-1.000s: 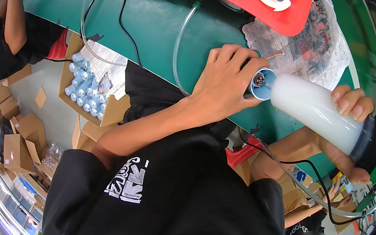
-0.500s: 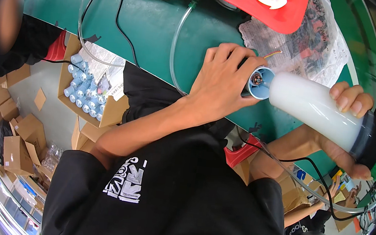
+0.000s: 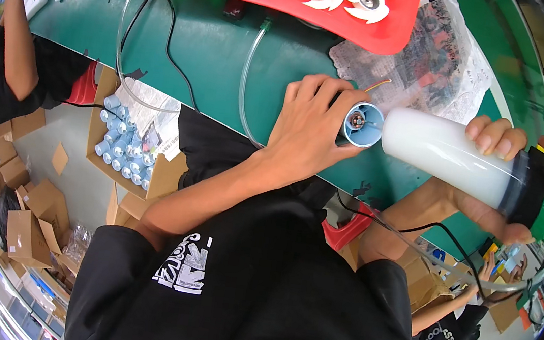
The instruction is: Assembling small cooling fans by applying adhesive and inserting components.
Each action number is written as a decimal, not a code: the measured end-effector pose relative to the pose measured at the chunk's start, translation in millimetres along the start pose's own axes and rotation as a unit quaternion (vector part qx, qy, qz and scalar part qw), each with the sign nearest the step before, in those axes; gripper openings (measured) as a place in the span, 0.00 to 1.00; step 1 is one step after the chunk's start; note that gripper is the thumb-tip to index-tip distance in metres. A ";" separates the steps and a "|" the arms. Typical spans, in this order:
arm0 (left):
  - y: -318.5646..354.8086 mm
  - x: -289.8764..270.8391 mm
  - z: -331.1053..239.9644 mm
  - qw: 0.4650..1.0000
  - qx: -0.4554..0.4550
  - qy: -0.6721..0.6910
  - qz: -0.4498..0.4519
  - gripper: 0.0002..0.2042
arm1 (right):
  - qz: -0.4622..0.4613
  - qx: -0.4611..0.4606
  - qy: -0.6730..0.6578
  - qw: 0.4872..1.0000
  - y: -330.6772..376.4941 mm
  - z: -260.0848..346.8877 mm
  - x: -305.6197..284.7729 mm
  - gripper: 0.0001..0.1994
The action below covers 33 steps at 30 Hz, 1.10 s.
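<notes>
Head view, centre-right: blue cap gripped in closed left hand, touching the nozzle of a white tube clasped by right hand. Risk: sealant overspill onto green bench if squeezed off-centre.

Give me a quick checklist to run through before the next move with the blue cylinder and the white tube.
1. Left hand wrapped around the blue cylinder: ok.
2. Right hand gripping the white tube near its dark end: ok.
3. Cylinder's open end visible, metal part inside: ok.
4. Tube tip actually touching the cylinder: cannot tell.
5. Clear hose on the green table lying apart from both hands: ok.
</notes>
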<state>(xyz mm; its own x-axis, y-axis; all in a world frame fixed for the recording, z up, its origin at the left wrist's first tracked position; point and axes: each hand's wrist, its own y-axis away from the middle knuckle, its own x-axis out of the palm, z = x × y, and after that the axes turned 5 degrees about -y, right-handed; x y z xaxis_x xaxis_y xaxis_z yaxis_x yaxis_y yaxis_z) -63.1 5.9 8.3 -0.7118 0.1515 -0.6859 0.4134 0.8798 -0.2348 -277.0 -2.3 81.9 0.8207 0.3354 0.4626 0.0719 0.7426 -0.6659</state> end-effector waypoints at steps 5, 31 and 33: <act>-0.7 -0.8 -0.1 1.000 0.002 0.000 0.000 0.26 | -0.124 -0.015 -0.110 0.986 -3.3 20.4 -19.1 0.51; 0.3 -4.6 -1.3 1.000 0.009 -0.010 0.011 0.26 | -0.309 -0.017 -0.012 0.951 25.2 -8.1 -2.3 0.46; 1.2 -4.4 -1.6 1.000 0.010 -0.011 0.012 0.26 | -0.295 -0.016 0.007 0.955 25.2 -9.2 1.2 0.46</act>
<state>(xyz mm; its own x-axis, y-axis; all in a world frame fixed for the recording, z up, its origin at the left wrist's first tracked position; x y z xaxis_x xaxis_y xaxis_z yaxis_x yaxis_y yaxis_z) -60.4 7.0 12.1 -0.6883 0.1624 -0.7070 0.4417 0.8670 -0.2309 -268.9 11.5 60.3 0.6390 -0.1432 0.7557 0.5412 0.7819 -0.3095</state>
